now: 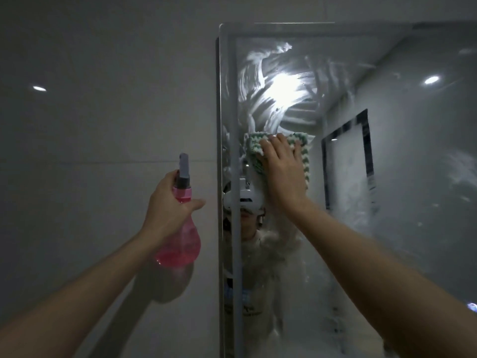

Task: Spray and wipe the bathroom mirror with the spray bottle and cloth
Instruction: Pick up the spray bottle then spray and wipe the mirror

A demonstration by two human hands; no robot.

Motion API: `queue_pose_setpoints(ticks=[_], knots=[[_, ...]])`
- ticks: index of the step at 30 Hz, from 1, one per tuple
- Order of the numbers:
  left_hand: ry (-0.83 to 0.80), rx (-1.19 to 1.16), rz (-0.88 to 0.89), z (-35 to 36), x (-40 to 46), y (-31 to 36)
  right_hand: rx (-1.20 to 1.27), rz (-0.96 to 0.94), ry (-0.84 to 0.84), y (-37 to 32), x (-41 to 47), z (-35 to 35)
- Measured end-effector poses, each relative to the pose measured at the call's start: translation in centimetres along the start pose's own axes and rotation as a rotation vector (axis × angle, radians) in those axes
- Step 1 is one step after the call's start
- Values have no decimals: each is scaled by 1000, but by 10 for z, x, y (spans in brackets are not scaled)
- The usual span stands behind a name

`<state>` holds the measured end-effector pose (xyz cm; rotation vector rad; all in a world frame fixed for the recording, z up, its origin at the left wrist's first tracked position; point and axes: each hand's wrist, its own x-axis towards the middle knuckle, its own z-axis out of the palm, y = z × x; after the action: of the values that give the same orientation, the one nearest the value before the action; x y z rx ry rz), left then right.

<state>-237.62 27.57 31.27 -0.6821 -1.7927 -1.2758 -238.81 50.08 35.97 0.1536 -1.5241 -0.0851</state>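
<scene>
Against mirror (387,177), flat right-hand fingers (277,148) on cloth (251,148).

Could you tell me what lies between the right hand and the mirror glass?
In the head view, the green-and-white cloth lies between them: the right hand presses it flat against the mirror, with smeared streaks above it.

Grey tiled wall (103,125), glossy, beside mirror.

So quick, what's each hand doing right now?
Left hand: grips the pink spray bottle by its neck.
Right hand: open, fingers flat, pressing the green-and-white cloth against the mirror.
</scene>
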Motion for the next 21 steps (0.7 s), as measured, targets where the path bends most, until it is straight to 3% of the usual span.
queue_pose_setpoints(ticks=[10,21], knots=[[-38,-135,-28,22,-29,-27,-167,-9,-257,8,-56,-4],[-79,-126,-180,29,-106,-65,-114,-46,-259,-41,-182,-2]])
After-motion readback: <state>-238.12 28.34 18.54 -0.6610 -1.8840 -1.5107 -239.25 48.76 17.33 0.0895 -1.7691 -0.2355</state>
